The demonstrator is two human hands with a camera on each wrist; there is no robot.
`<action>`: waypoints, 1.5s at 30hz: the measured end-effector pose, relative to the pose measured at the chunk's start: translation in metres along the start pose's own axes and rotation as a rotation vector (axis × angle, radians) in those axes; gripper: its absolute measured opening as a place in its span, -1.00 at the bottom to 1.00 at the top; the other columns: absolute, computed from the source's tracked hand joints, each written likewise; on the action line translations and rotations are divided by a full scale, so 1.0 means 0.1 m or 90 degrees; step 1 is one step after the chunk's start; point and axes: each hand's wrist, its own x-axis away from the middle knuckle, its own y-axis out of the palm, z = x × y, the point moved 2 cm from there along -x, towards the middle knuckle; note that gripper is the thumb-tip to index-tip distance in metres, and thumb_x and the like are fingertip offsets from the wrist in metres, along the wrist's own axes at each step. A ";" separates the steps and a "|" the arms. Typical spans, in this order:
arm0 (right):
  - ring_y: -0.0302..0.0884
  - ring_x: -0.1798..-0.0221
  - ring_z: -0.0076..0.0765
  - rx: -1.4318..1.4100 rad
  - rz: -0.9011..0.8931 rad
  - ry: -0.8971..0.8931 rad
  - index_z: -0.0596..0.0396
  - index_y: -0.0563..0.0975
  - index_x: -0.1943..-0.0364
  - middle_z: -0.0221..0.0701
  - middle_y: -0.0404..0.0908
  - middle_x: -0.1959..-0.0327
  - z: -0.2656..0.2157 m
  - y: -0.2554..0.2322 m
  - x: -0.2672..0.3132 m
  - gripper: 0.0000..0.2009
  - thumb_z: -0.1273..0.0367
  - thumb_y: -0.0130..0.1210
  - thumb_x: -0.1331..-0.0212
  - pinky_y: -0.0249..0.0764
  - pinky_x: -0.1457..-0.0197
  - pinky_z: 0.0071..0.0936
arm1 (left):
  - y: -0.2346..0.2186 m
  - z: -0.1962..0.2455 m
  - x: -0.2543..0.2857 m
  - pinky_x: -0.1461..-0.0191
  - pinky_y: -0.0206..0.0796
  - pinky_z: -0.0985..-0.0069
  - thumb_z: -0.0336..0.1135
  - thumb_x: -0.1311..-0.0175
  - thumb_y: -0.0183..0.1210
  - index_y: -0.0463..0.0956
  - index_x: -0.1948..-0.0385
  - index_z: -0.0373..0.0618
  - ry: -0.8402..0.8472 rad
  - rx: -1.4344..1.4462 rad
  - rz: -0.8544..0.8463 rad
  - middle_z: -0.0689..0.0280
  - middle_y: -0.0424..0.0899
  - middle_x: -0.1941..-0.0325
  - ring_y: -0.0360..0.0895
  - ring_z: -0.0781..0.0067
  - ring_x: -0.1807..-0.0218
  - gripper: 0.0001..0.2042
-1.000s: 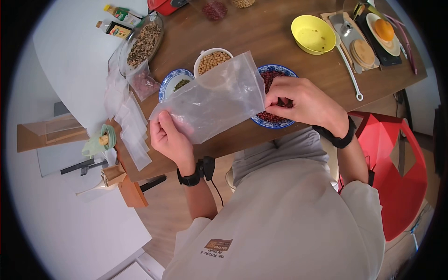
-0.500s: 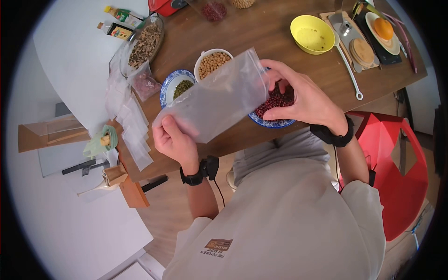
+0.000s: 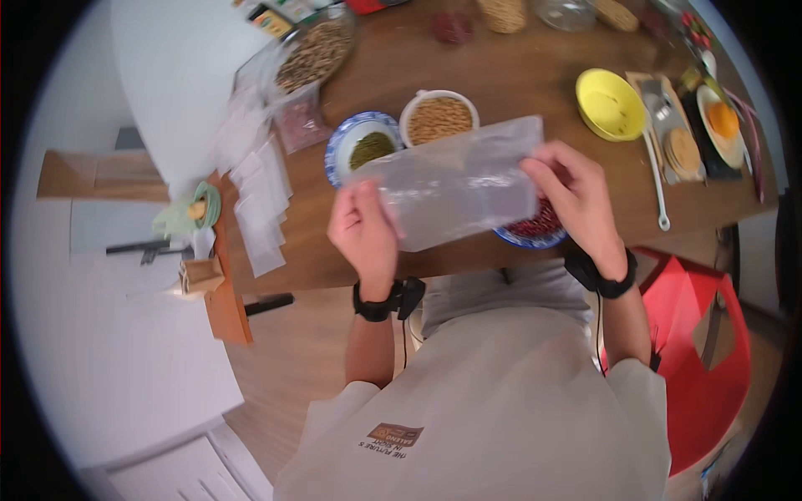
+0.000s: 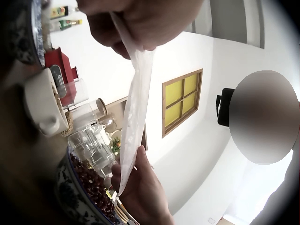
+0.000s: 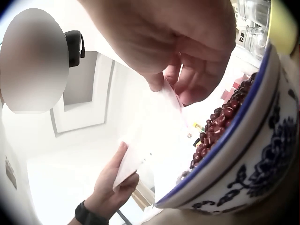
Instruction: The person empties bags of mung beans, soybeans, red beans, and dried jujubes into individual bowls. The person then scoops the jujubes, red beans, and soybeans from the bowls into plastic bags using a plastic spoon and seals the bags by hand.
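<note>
A clear plastic bag (image 3: 459, 188) is stretched flat between both hands above the table. My left hand (image 3: 365, 238) pinches its left end, the thumb on top. At the other end my right hand (image 3: 578, 200) grips the edge between thumb and curled fingers, seen close in the right wrist view. Nothing shows inside the bag. Below the right hand stands a blue-and-white bowl (image 5: 234, 159) of dark red beans (image 5: 220, 129), partly hidden by bag and hand in the head view. Behind the bag are a white pot (image 3: 404, 125) of tan beans and a patterned bowl (image 3: 336, 159) holding green beans.
Several flat plastic bags (image 3: 261, 221) lie at the table's left edge, near a filled bag (image 3: 301, 121) and a glass dish (image 3: 349, 37) of dried brown pieces. To the right are a yellow bowl (image 3: 614, 100), a long-handled white utensil (image 3: 658, 196) and a plate with an orange (image 3: 722, 121).
My right hand spread its fingers at the bag's end half a second ago and now grips that edge. The bag has levelled out. The head view has shifted, moving the table things right.
</note>
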 end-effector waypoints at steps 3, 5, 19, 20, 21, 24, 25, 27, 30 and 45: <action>0.26 0.50 -0.78 0.084 0.068 0.042 0.22 0.63 0.25 -0.64 0.43 0.57 -0.02 0.07 0.00 -0.90 0.46 0.28 -0.37 0.17 0.47 -0.66 | -0.01 -0.04 -0.04 0.55 -0.03 0.72 -0.28 -0.61 0.09 0.66 0.22 -0.20 -0.024 -0.013 -0.010 0.63 0.39 0.58 0.21 0.88 0.58 -0.77; 0.24 0.50 -0.79 0.101 0.091 0.023 0.24 0.64 0.23 -0.65 0.44 0.55 0.03 0.07 0.00 -0.91 0.47 0.27 -0.38 0.14 0.47 -0.67 | -0.03 -0.06 -0.05 0.56 0.01 0.71 -0.30 -0.60 0.10 0.68 0.18 -0.21 -0.061 0.010 -0.031 0.61 0.41 0.60 0.24 0.86 0.60 -0.78; 0.23 0.51 -0.79 0.106 0.091 0.059 0.16 0.68 0.02 -0.65 0.39 0.54 0.11 -0.23 -0.03 -0.76 0.33 0.03 -0.57 0.06 0.47 -0.71 | -1.62 -0.19 -0.41 0.39 0.13 0.76 -0.17 -0.65 0.05 0.62 0.20 -0.06 -0.003 0.085 0.313 0.62 0.49 0.40 0.31 0.90 0.42 -0.76; 0.22 0.51 -0.79 0.111 0.111 0.072 0.12 0.68 0.01 -0.65 0.38 0.54 0.18 -0.33 -0.01 -0.75 0.29 0.03 -0.58 0.05 0.47 -0.73 | -1.84 -0.18 -0.51 0.32 0.19 0.77 -0.15 -0.66 0.03 0.60 0.19 -0.06 0.016 0.107 0.365 0.61 0.51 0.34 0.36 0.89 0.35 -0.75; 0.21 0.52 -0.80 0.123 0.121 0.071 0.10 0.68 -0.02 -0.66 0.36 0.55 0.29 -0.45 0.02 -0.74 0.26 0.04 -0.58 0.04 0.48 -0.73 | -2.14 -0.24 -0.56 0.17 0.26 0.76 -0.16 -0.66 0.04 0.57 0.20 -0.07 0.031 0.144 0.359 0.57 0.55 0.26 0.41 0.85 0.24 -0.76; 0.18 0.54 -0.81 0.162 0.149 0.085 0.11 0.67 -0.02 -0.65 0.36 0.53 0.35 -0.64 0.07 -0.72 0.24 0.02 -0.59 0.00 0.50 -0.74 | -2.72 -0.37 -0.62 0.21 0.33 0.71 -0.16 -0.66 0.03 0.55 0.23 -0.08 0.075 0.100 0.455 0.51 0.60 0.25 0.46 0.77 0.29 -0.75; 0.18 0.54 -0.81 0.159 0.146 0.086 0.11 0.67 -0.02 -0.65 0.36 0.53 0.42 -0.71 0.10 -0.72 0.24 0.02 -0.59 0.00 0.50 -0.74 | -2.96 -0.51 -0.61 0.22 0.37 0.66 -0.15 -0.65 0.05 0.53 0.20 -0.09 0.041 0.071 0.452 0.47 0.62 0.23 0.50 0.71 0.30 -0.76; 0.17 0.55 -0.81 0.143 0.172 0.084 0.11 0.67 -0.02 -0.66 0.35 0.53 0.56 -0.88 0.14 -0.73 0.24 0.02 -0.59 0.00 0.50 -0.74 | -3.26 -0.74 -0.58 0.23 0.41 0.62 -0.14 -0.64 0.06 0.52 0.17 -0.11 0.011 0.045 0.449 0.42 0.64 0.22 0.54 0.66 0.31 -0.76; 0.16 0.54 -0.82 0.140 0.198 0.097 0.11 0.67 -0.02 -0.66 0.35 0.52 0.52 -0.95 0.21 -0.73 0.24 0.03 -0.59 -0.02 0.49 -0.76 | -3.50 -0.98 -0.47 0.13 0.56 0.45 0.00 -0.50 0.22 0.42 -0.17 -0.28 -0.237 -0.117 0.331 0.26 0.67 0.25 0.68 0.36 0.25 -0.50; 0.18 0.52 -0.83 0.176 0.207 0.169 0.13 0.68 0.01 -0.66 0.38 0.51 0.60 -1.06 0.43 -0.73 0.25 0.04 -0.59 0.04 0.49 -0.75 | -3.06 -1.31 -1.15 -0.57 0.05 -0.05 0.17 -0.41 0.21 0.16 -0.54 -0.10 0.055 -0.818 -0.073 -0.16 0.21 -0.57 0.19 -0.29 -0.54 -0.20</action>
